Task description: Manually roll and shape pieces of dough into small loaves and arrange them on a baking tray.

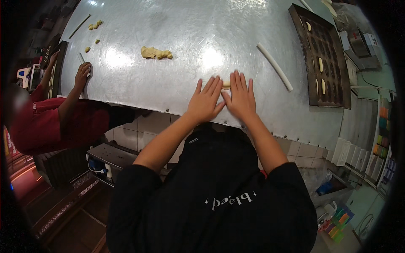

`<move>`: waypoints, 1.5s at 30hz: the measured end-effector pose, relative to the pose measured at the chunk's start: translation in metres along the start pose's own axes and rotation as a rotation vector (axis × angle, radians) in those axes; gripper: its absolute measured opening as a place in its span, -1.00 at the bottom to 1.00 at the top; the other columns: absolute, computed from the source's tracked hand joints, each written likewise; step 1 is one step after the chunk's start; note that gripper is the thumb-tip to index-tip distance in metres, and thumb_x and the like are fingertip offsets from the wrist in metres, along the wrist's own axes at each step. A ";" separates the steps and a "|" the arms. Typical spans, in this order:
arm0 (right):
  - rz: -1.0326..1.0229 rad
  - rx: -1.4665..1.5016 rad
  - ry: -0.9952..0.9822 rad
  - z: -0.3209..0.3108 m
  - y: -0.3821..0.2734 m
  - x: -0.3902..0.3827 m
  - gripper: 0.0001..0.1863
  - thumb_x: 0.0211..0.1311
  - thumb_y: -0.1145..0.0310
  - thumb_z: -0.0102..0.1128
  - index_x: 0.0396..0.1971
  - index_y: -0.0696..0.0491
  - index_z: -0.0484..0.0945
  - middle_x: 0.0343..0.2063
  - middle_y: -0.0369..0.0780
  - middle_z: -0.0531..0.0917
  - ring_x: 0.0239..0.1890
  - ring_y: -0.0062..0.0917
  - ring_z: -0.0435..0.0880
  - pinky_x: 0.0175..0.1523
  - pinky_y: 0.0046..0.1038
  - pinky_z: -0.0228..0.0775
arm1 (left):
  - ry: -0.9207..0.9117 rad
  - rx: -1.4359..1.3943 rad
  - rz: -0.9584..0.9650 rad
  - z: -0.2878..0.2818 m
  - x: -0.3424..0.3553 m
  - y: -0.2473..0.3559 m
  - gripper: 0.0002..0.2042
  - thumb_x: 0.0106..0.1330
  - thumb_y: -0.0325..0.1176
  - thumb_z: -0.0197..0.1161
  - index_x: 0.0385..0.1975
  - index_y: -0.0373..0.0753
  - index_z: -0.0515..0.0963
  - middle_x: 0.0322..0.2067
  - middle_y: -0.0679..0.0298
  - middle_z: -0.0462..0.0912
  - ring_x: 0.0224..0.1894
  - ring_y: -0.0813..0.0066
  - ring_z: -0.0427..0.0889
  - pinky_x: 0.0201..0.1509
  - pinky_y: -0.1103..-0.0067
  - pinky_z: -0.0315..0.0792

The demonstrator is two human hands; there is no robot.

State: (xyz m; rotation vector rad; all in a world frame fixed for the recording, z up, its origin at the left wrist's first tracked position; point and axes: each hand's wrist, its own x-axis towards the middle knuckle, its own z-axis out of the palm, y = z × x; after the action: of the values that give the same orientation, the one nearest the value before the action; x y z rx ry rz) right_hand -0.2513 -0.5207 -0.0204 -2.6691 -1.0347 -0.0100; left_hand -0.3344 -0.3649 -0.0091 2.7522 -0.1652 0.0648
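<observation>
Both my hands are flat and open, palms down on the steel bench (177, 84), left hand (205, 101) and right hand (240, 98) side by side with a small dough piece (226, 84) peeking out between the fingertips. Not gripping anything, just pressing.

What could go wrong: I'm close to the bench's near edge, so a hard pull back might drag the dough off it. Pressing unevenly would probably leave one end fat. It could also stick to the bare metal.

A white rod (275, 66) lies to my right, a dark baking tray (333, 90) past it, a dough lump (156, 53) further out. Bright coloured packs (383, 126) are stacked on the far right; a co-worker's hand (82, 72) is at the left.
</observation>
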 end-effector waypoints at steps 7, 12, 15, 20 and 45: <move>0.083 0.101 0.040 -0.015 -0.018 -0.054 -0.18 0.28 -0.08 -0.01 0.36 0.20 0.11 0.39 -0.02 0.12 0.44 -0.19 0.05 0.46 0.00 -0.34 | -0.051 -0.190 0.046 -0.013 -0.060 0.013 -0.38 0.27 -0.21 0.20 0.33 -0.23 0.22 0.37 0.01 0.15 0.43 0.08 0.09 0.44 0.03 -0.16; 0.067 0.061 0.144 -0.022 -0.047 0.049 -0.17 0.26 -0.12 -0.02 0.33 0.20 0.17 0.38 -0.04 0.15 0.45 -0.26 0.05 0.47 -0.04 -0.31 | 0.240 -0.243 -0.196 -0.026 -0.036 -0.027 -0.43 0.29 -0.25 0.12 0.31 -0.25 0.24 0.36 -0.03 0.17 0.42 -0.03 0.09 0.43 0.01 -0.17; -0.116 -0.015 -0.035 0.004 -0.045 0.005 -0.17 0.23 -0.16 0.01 0.31 0.18 0.22 0.36 -0.05 0.21 0.41 -0.27 0.15 0.45 -0.10 -0.16 | 0.143 -0.002 -0.228 -0.028 -0.049 -0.060 -0.41 0.32 -0.15 0.08 0.32 -0.27 0.23 0.36 -0.08 0.14 0.42 -0.07 0.06 0.43 -0.01 -0.19; -0.150 0.084 -0.166 -0.021 -0.045 -0.055 -0.16 0.22 -0.17 0.03 0.29 0.21 0.24 0.36 -0.03 0.21 0.41 -0.23 0.16 0.44 -0.09 -0.14 | 0.070 0.102 -0.268 -0.030 -0.052 -0.058 -0.37 0.31 -0.06 0.07 0.32 -0.29 0.22 0.36 -0.12 0.11 0.42 -0.06 0.04 0.42 -0.02 -0.19; -0.056 0.318 0.886 -0.189 0.175 -0.005 -0.87 -0.01 0.41 0.32 -0.45 0.00 0.54 -0.39 -0.29 0.56 -0.30 -0.41 0.54 -0.11 -0.35 0.30 | 0.043 -0.035 -0.338 0.025 0.059 0.066 -0.42 0.33 -0.06 0.05 0.30 -0.19 0.26 0.38 -0.07 0.08 0.44 -0.17 -0.08 0.34 -0.21 -0.40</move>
State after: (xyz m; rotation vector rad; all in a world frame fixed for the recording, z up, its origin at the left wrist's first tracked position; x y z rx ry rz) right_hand -0.1212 -0.6967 0.1166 -1.9826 -0.7146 -0.8675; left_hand -0.2837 -0.4413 -0.0039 2.7005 0.3074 0.0293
